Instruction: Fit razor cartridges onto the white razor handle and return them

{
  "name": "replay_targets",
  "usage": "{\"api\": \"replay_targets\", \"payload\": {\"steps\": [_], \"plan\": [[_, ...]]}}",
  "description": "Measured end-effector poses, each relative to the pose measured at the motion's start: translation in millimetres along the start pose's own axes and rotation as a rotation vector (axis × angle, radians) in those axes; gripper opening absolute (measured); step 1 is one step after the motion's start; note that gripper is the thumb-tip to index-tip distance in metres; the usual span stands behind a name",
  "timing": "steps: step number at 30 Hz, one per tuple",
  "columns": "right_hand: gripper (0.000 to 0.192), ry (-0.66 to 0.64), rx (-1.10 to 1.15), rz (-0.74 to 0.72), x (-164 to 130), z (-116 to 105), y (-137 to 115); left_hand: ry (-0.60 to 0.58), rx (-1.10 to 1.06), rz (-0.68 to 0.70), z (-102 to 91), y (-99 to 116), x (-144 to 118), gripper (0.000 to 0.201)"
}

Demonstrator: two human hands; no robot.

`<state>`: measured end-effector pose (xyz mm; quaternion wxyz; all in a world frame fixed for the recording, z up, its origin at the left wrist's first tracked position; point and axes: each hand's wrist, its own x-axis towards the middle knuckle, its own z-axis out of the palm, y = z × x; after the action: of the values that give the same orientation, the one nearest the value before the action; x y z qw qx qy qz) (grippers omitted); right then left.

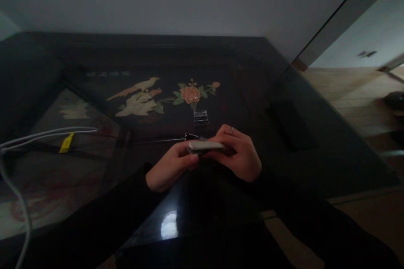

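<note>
small clear case (201,117) beyond flat pale device (206,146) | thin rod (158,139) left of it | both hands (205,157) grasp device edge-on

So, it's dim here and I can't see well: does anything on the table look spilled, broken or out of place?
Nothing stands out. Both hands, left hand and right hand, hold a flat pale object level above the dark glossy table; white cables lie at the left.

We look from head height, forward and down, close over the dark bench (284,92); wall fills the frame's top.
</note>
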<state>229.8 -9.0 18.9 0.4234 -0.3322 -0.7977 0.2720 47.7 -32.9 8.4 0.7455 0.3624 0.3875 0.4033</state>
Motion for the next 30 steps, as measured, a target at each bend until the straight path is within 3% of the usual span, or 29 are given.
{"api": "replay_targets", "payload": {"steps": [7, 13, 23, 27, 30], "plan": [[0.008, 0.0, 0.009, -0.031, 0, -3, -1, -0.024, -0.003, -0.04, 1.3, 4, -2, 0.058], [0.005, 0.019, 0.054, -0.07, -1, -3, 0, -0.076, -0.046, -0.021, -1.0, 0, -1, 0.046], [0.011, -0.078, 0.113, -0.007, 0, -5, 0, -0.208, 0.216, 0.12, -11.8, 8, 3, 0.039], [0.037, -0.066, 0.062, 0.162, 2, -12, -1, -0.166, 0.097, 0.221, -15.8, 1, 8, 0.043], [0.045, -0.053, -0.01, 0.147, 4, -21, 2, -0.104, 0.018, 0.3, -15.8, 0, 11, 0.045]]}}
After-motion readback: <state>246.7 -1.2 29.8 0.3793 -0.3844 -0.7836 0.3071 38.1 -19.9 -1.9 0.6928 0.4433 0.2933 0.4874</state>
